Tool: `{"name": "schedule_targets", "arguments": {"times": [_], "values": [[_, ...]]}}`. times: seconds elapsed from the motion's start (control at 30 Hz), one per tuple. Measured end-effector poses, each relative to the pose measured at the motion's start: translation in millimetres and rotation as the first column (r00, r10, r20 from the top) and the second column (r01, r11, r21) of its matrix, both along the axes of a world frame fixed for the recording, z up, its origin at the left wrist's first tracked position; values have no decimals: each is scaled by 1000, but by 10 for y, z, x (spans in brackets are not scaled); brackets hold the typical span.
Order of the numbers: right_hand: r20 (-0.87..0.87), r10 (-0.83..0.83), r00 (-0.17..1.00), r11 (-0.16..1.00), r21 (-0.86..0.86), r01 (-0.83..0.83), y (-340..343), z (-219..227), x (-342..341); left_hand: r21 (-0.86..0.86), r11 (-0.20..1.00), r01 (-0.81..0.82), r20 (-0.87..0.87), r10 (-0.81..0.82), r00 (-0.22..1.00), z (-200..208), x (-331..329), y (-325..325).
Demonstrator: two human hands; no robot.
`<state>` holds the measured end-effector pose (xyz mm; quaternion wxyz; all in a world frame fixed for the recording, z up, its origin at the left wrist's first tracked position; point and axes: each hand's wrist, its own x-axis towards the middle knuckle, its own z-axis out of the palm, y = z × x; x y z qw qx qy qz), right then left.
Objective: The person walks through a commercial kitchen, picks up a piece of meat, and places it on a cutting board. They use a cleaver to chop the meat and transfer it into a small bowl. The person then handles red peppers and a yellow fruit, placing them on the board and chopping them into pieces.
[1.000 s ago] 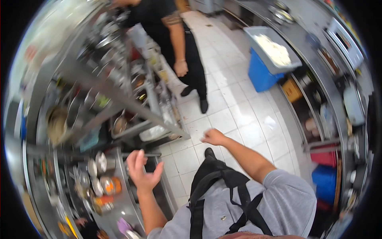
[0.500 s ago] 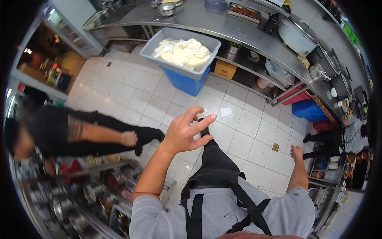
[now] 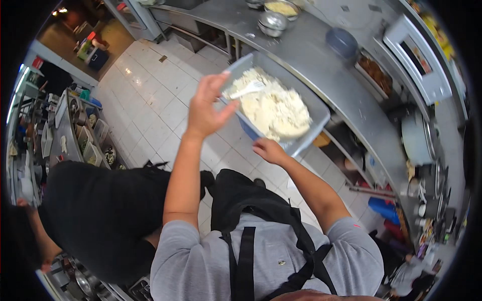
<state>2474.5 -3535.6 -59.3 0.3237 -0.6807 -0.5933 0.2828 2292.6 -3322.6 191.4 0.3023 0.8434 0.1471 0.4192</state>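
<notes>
A grey rectangular tub (image 3: pixel 316 125) stands ahead of me on a blue bin (image 3: pixel 248 129). It holds a pale, lumpy, dough-like mass (image 3: pixel 281 113). On top of that lies a white utensil (image 3: pixel 246 90) whose end looks pronged or slotted. My left hand (image 3: pixel 208 108) is raised at the tub's left end, fingers and thumb apart, nothing in it. At the tub's near side is my right hand (image 3: pixel 270 151), fingers curled together with the thumb toward the rim. I see nothing held in it; whether it touches the rim I cannot tell.
Beyond the tub runs a long steel counter (image 3: pixel 301 55) with metal bowls (image 3: pixel 273 23), a blue-grey rounded container (image 3: pixel 342 42) and a microwave (image 3: pixel 417 60). A co-worker in black (image 3: pixel 100 215) bends close on my left. White floor tiles (image 3: pixel 155 105) stretch toward a doorway.
The tub is now much closer to me. Both hands have come to it, the right swinging in from my side. The co-worker at left has come nearer and bends over.
</notes>
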Motion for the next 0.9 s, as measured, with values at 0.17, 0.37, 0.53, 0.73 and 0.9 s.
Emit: {"name": "schedule_targets", "arguments": {"times": [0.17, 0.37, 0.53, 0.73, 0.9], "values": [[-56, 128, 990, 984, 129, -120, 2737, 790, 109, -443, 776, -449, -255, 370, 893, -1609, -677, 2588], [367, 5, 930, 1000, 9, -9, 5412, 595, 981, -431, 23, -902, -646, 690, 326, -4037, -3182, 3936], [826, -308, 472, 874, 50, 483, 5578, -59, 2720, -533, 160, -831, -841, 7, 540, -4386, -2053, 4504], [763, -354, 541, 882, 80, 464, 5850, -178, 2761, -348, 533, -771, -904, 27, 426, -4076, -1422, 6124], [728, -380, 570, 857, 45, 514, 5990, 22, 2705, -70, 985, -161, -596, 88, 798, -2934, 1043, 7491]]}}
